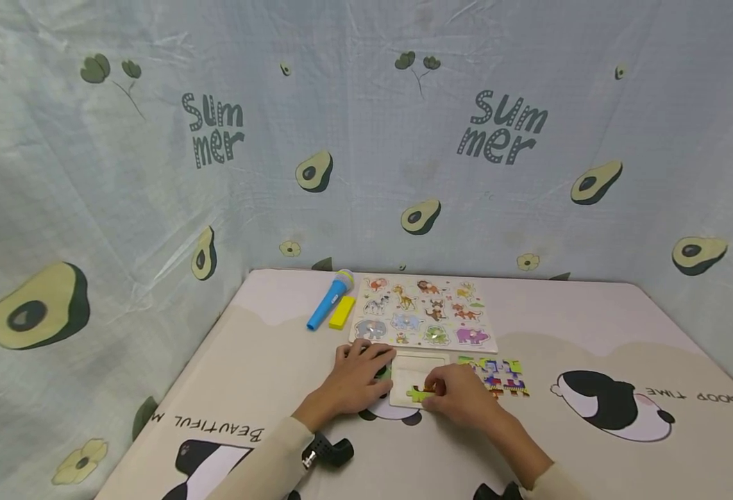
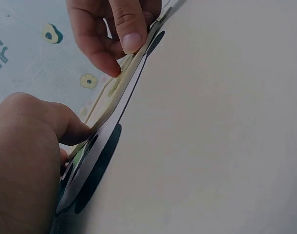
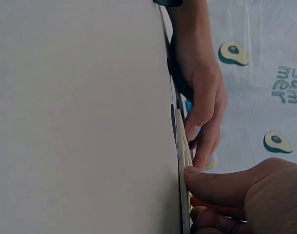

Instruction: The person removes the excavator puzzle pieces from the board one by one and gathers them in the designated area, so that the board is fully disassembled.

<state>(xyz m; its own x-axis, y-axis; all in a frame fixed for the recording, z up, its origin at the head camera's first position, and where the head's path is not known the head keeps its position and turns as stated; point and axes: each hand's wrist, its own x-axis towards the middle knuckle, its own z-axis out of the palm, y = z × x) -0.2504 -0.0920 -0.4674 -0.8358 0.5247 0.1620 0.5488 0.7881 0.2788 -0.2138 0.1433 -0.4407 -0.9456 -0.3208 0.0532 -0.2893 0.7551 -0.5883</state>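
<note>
A small wooden puzzle tray [image 1: 405, 378] lies on the table between both hands. My left hand [image 1: 357, 378] rests against its left edge, and in the left wrist view the thumb [image 2: 73, 124] touches the rim. Over the tray's lower right part, my right hand [image 1: 463, 396] pinches a jigsaw piece, mostly hidden by the fingers. Beside those fingertips a yellow-green jigsaw piece [image 1: 418, 395] lies in the tray. Several colourful jigsaw pieces [image 1: 511, 367] lie right of the tray, some partly behind the right hand.
Behind the tray lies a larger animal peg puzzle board [image 1: 419, 305]. A blue toy microphone [image 1: 327, 302] and a yellow block [image 1: 342, 312] lie at its left. A printed cloth [image 1: 591, 354] covers the table, and a patterned curtain [image 1: 366, 139] hangs close behind it.
</note>
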